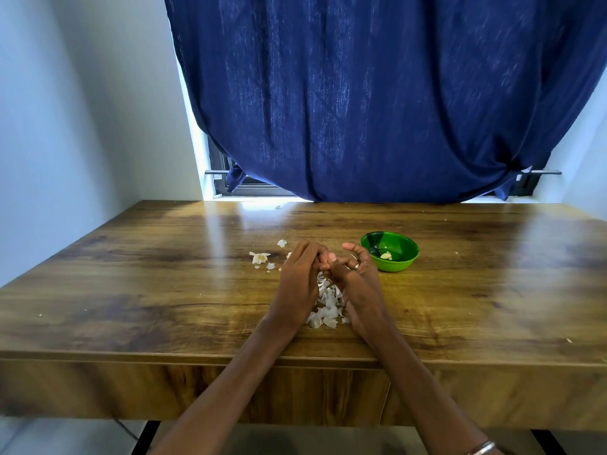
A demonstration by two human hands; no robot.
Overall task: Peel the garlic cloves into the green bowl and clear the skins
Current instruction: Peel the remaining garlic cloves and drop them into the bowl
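Green bowl (pixel 390 251) beside our hands has one peeled clove (pixel 386 255), skins (pixel 325 307) still lie on the table (pixel 164 290), and our left hand (pixel 300 277) and right hand (pixel 353 274) pinch something hidden, probably another clove.

Whatever the left hand (pixel 297 277) and right hand (pixel 353 274) pinch between them is hidden by curled fingers. They cover part of the skin pile (pixel 325 307); the bowl's contents (pixel 386 255) are too small to identify.
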